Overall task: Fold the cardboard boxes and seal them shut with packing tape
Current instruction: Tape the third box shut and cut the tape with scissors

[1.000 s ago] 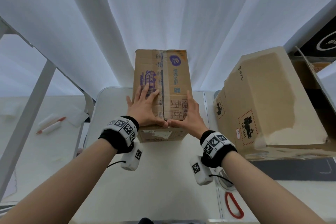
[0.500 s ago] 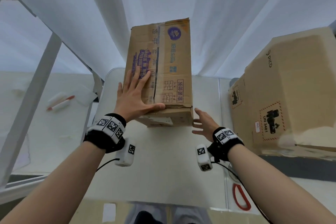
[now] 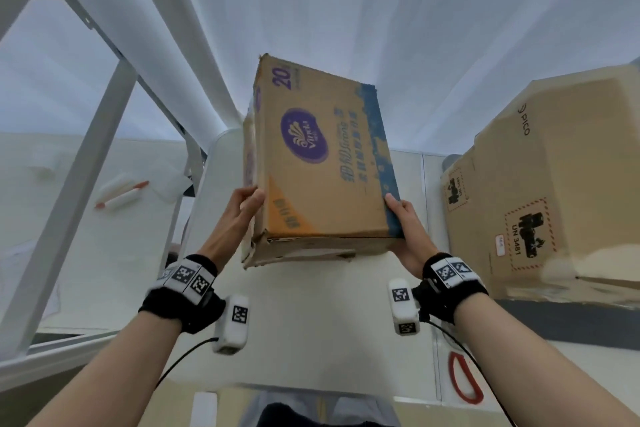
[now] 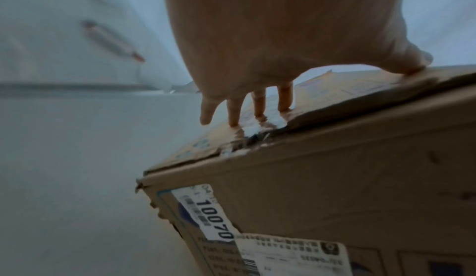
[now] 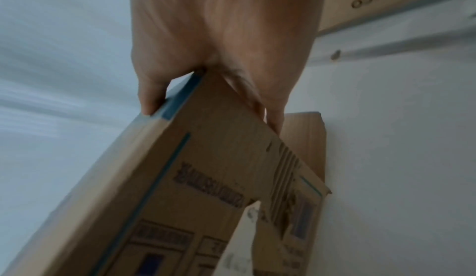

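Observation:
A small worn cardboard box (image 3: 322,166) with a purple round logo hangs in the air above the white table (image 3: 311,329), its long printed face turned toward me. My left hand (image 3: 242,215) grips its lower left edge. In the left wrist view the fingers (image 4: 257,105) lie on the taped flap face of the box (image 4: 335,178) and the thumb sits on the adjoining edge. My right hand (image 3: 403,222) pinches the lower right, blue-printed edge. The right wrist view has the thumb (image 5: 149,95) on one face of the box (image 5: 206,178) and the fingers behind it.
A large tan cardboard box (image 3: 540,191) stands on the right of the table, close to my right hand. A red ring-shaped object (image 3: 464,378) lies near the table's front right edge. A white metal frame (image 3: 79,163) rises at the left, before white curtains.
The small box has left the table and turned, so a long printed side now faces me. My right hand came back to its right edge; my left hand slid to the left edge.

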